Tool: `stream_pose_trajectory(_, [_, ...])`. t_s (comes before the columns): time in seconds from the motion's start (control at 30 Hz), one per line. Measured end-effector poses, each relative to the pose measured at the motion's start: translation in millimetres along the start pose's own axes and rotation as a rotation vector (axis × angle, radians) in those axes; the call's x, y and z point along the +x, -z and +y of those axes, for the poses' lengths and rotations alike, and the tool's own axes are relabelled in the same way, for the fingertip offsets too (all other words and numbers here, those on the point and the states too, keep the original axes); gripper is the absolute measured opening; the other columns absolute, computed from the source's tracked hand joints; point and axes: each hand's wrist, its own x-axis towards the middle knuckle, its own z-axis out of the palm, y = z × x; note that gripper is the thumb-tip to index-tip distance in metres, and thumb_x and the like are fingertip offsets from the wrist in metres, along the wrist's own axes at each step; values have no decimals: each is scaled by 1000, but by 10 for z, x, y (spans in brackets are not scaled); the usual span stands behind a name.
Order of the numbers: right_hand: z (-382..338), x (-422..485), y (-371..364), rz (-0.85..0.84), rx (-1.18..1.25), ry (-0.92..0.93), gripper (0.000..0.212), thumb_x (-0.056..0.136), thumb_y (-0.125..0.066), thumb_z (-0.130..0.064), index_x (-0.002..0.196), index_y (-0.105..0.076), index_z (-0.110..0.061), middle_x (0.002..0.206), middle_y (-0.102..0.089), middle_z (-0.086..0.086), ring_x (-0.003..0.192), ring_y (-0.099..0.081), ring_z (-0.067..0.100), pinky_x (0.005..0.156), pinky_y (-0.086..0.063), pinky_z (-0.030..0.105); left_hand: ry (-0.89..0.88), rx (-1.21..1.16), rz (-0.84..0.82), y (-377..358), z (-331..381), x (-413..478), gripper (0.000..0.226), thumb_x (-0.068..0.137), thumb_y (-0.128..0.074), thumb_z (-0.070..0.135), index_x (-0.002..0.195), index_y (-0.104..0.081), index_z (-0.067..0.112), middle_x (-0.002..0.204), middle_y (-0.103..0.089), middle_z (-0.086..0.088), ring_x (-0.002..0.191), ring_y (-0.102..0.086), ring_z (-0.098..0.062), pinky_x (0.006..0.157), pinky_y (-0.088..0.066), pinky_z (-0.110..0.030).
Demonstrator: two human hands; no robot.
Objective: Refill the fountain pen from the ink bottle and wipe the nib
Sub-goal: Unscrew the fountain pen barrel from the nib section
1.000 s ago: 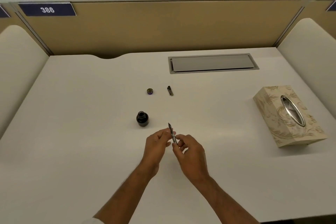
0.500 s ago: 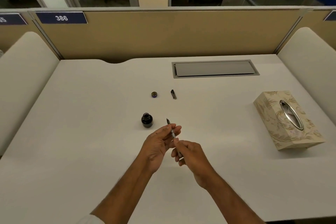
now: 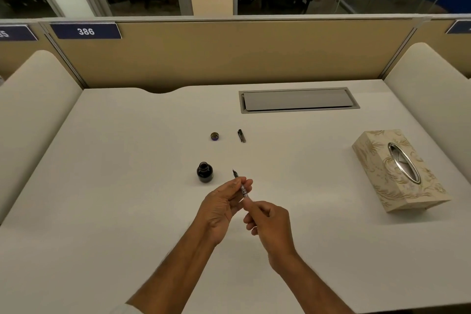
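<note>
Head view: fountain pen (image 3: 242,187) is pinched at both ends. Left hand (image 3: 219,209) fingers grip it just behind the nib (image 3: 234,173), which pokes past the fingertips, pointing away. Right hand (image 3: 270,224) thumb and forefinger clamp the rear end, probably to twist the filler. Ink bottle (image 3: 204,172) stands uncapped just left of the left fingertips, so the dip should be short. Bottle cap (image 3: 215,136) and pen cap (image 3: 241,135) lie well beyond the fingers, out of the way. Tissue box (image 3: 397,171) sits far right of the right hand, presumably for the wipe.

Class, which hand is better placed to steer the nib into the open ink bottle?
Probably the left hand: it grips the pen nearest the nib, and the ink bottle stands nearer to it.
</note>
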Motion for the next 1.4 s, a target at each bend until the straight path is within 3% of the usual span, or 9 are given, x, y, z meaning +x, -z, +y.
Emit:
stream_pose_trajectory(0.13, [-66,39,55,-51,273,-219,25,96,-66,-26,91,-78,-5,72,-70,10,62,-59,15,63,-53,26,21,-42,-14,-3,25,13,22,98,-61,12,113,-72,1,119,-75,-19,118,-70,-30,101,-53,-43])
stream_pose_trajectory(0.37, [-92,96,84,-74,550,-334,9,84,-75,-2,92,-77,1,82,-69,13,66,-60,16,70,-58,28,22,-59,-18,-24,66,26,22,97,-61,12,113,-72,0,118,-75,-21,117,-70,-31,100,-54,-43])
stream_pose_trajectory(0.43, [-92,106,73,-94,628,-385,13,83,-77,-4,94,-77,2,84,-68,14,69,-61,17,73,-59,31,28,-54,-26,-33,70,25,23,97,-62,12,114,-72,-1,119,-74,-22,117,-70,-32,99,-54,-42])
stream_pose_trajectory(0.53, [-135,113,59,-129,742,-498,22,88,-74,-14,99,-74,5,82,-70,18,69,-66,20,63,-62,26,33,-55,-34,-50,79,28,24,97,-62,12,114,-72,-1,120,-74,-21,118,-69,-32,101,-53,-43])
stream_pose_trajectory(0.67, [-173,133,38,-109,778,-479,8,86,-71,3,94,-72,5,84,-69,15,68,-63,18,60,-60,24,31,-55,-32,-64,95,42,23,96,-62,12,113,-72,0,119,-74,-21,118,-69,-31,100,-53,-42])
stream_pose_trajectory(0.8, [-204,148,34,-104,835,-516,12,86,-74,-4,93,-73,6,84,-70,17,70,-66,20,58,-61,26,34,-49,-33,-77,110,49,25,96,-63,12,116,-71,-1,120,-74,-21,119,-69,-31,99,-53,-40])
stream_pose_trajectory(0.93, [-191,191,21,-70,823,-473,12,84,-71,7,95,-70,5,89,-69,17,77,-65,22,68,-61,28,22,-40,-32,-84,113,51,25,98,-61,12,116,-72,-1,120,-74,-21,118,-69,-31,99,-53,-40])
stream_pose_trajectory(1.27, [-239,199,16,-62,887,-506,12,85,-73,2,96,-71,7,90,-71,20,75,-67,24,64,-62,29,7,-17,-24,-102,121,85,25,98,-61,12,116,-72,-2,117,-76,-20,115,-71,-29,98,-54,-39])
stream_pose_trajectory(1.4, [-242,228,22,-39,865,-475,14,84,-68,11,96,-68,5,93,-67,20,78,-65,24,65,-62,28,7,-16,-25,-114,127,96,25,98,-61,12,117,-71,-1,117,-75,-20,116,-71,-29,97,-54,-38])
